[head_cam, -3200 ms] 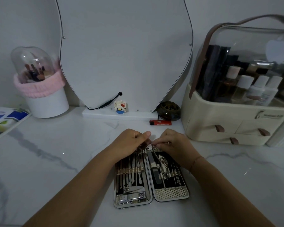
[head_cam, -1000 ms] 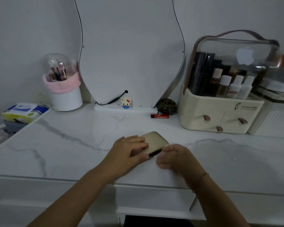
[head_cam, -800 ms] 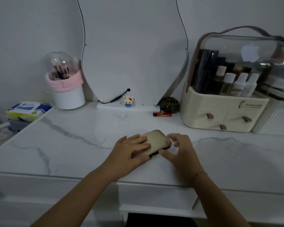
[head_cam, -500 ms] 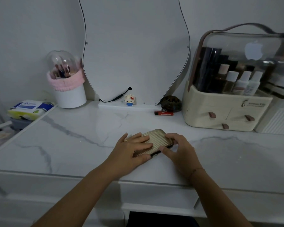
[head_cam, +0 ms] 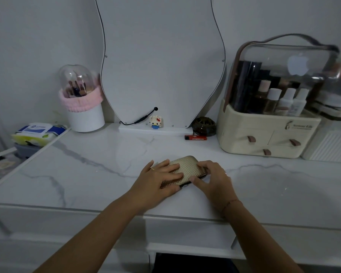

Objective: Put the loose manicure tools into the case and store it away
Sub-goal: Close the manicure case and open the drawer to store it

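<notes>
Gold textured case (head_cam: 187,170) lying shut on the marble tabletop (head_cam: 87,180), near the front edge, long axis tilted toward 1 o'clock. Left hand (head_cam: 156,182) pressed flat on the lid, fingers spread; right hand (head_cam: 213,180) curled around the 3 o'clock end, thumb and fingers clamped on the edge. At 2 o'clock, cream organizer (head_cam: 264,133) with clear dome, bottles inside, three drawers shut. At 10 o'clock, white brush cup (head_cam: 85,117) under a clear dome. At 12 o'clock, curvy mirror (head_cam: 161,62), small figure (head_cam: 156,121), red lighter (head_cam: 195,137). Bare marble at 9 and 3 o'clock.
</notes>
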